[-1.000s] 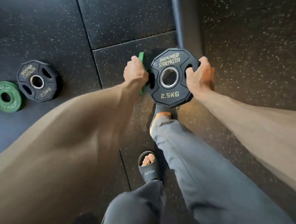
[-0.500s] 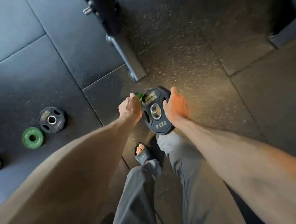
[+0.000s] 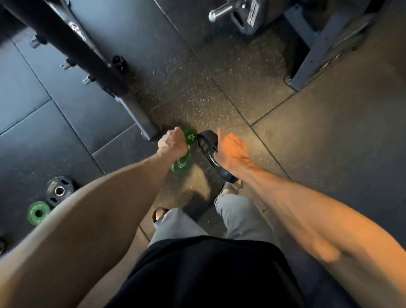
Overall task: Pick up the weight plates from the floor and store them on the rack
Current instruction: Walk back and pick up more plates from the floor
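Plates carried mid-frame: held green plate point(image 3: 189, 138) clenched in left hand point(image 3: 173, 144), held black plate point(image 3: 208, 146) gripped edge-on by right hand point(image 3: 232, 152), thumb raised. Lower left: spare black plate point(image 3: 59, 190), spare green plate point(image 3: 38, 212) laid side by side on floor point(image 3: 225, 95). Rack peg point(image 3: 227, 8) seen top centre.

Mid-frame: a green weight plate point(image 3: 190, 138) with white lettering, and a black weight plate point(image 3: 206, 142). Lower left: a black floor plate point(image 3: 59, 190) and a green floor plate point(image 3: 38, 212). The dark floor point(image 3: 201, 100) is pale-speckled; the trousers point(image 3: 238, 211) are grey.
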{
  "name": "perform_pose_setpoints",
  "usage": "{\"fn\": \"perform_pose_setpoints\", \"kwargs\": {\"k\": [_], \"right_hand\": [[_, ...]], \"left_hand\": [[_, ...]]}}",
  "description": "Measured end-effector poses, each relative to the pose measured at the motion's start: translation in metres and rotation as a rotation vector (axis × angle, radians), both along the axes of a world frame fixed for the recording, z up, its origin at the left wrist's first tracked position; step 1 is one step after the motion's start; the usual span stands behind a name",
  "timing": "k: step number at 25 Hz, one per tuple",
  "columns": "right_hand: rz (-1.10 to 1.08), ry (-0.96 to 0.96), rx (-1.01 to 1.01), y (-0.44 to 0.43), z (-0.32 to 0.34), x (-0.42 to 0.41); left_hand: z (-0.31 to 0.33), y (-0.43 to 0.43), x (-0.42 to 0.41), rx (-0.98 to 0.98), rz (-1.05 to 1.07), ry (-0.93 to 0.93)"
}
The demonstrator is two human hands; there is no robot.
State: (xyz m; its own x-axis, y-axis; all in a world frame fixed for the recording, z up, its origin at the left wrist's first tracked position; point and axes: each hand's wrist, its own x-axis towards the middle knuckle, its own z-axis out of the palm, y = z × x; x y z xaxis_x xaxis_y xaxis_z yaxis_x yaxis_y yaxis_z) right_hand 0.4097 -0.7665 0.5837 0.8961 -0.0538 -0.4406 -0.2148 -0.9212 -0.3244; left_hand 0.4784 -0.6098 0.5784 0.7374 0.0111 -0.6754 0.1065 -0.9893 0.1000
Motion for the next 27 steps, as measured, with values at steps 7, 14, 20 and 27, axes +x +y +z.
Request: {"fn": "perform_pose_setpoints", "kwargs": {"k": [7,14,20,27], "right_hand": [[0.230,-0.042,-0.093,-0.098,0.074,0.130],[0.578,-0.114,-0.264,-0.125,0.095,0.318],[0.778,-0.239,-0.288,-0.108,0.116,0.463],[0.806,-0.185,-0.211,-0.086,0.102,0.614]], "left_hand": [[0.066,-0.077,0.085,0.004,-0.048,-0.183],[0.081,-0.087,0.240,0.088,-0.165,-0.318],[0.098,-0.079,0.371,0.082,-0.120,-0.345],[0.098,-0.057,0.522,0.120,-0.069,-0.290]]}}
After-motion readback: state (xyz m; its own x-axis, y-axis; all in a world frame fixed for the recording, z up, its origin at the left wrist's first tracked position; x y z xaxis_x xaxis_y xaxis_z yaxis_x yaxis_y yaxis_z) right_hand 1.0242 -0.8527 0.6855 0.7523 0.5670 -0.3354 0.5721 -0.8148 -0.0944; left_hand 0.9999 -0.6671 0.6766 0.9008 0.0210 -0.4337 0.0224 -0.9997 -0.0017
